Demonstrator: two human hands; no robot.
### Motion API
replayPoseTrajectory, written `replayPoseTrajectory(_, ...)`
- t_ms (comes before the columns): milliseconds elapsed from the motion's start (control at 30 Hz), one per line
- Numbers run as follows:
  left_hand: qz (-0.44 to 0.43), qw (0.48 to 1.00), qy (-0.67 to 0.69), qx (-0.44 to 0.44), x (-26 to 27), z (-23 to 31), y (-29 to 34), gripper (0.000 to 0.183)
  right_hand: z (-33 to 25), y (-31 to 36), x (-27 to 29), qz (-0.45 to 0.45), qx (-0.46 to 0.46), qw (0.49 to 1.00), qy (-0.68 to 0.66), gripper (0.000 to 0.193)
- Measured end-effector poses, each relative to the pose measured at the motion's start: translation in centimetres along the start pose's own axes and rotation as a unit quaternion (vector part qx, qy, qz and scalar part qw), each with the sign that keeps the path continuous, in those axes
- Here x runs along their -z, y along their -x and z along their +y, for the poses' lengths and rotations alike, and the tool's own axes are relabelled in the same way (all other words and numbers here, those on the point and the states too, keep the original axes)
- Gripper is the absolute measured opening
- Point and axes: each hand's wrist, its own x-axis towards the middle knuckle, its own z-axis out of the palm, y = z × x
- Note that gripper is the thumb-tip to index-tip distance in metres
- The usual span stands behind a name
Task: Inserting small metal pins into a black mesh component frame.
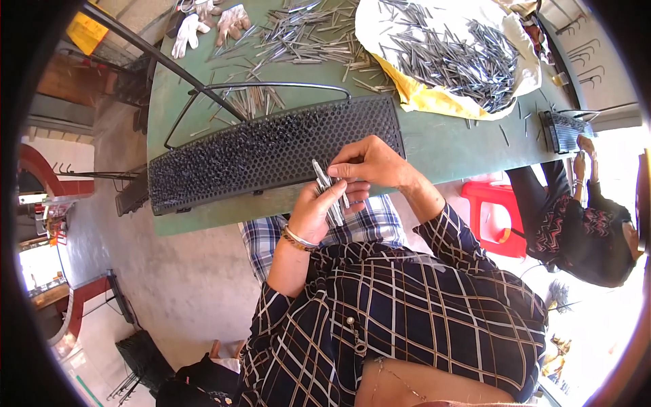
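My left hand (313,211) is closed round a small bundle of slim, pointed metal pieces (335,211), held in front of my body. My right hand (376,165) bends over the same bundle, its thumb and fingers pinched at the pieces' upper ends. Just beyond my hands, along the near table edge, stands a long black perforated rack (271,146) with a wire handle. Its left part is thickly filled with small dark ends in the holes, while holes toward the right show bare. What exactly the metal pieces are, I cannot tell.
On the green table (447,146) lie loose metal pieces (305,37) and a white-and-yellow sack (434,102) heaped with more. Work gloves (190,32) rest at the far left. To the right are a red stool (478,210) and another person (576,230) at a similar rack (566,129).
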Motion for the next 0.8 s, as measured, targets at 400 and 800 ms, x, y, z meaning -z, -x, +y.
replayPoseTrajectory(400,0.098,0.995,-0.026,-0.022,0.3,-0.8,-0.8,0.028,1.3,-0.5,0.0,0.106,-0.040,0.992,-0.053,0.021)
replayPoseTrajectory(800,0.122,0.992,-0.014,0.007,0.5,-1.0,-0.9,0.032,-0.4,-3.1,3.1,0.233,0.113,0.964,0.066,0.020)
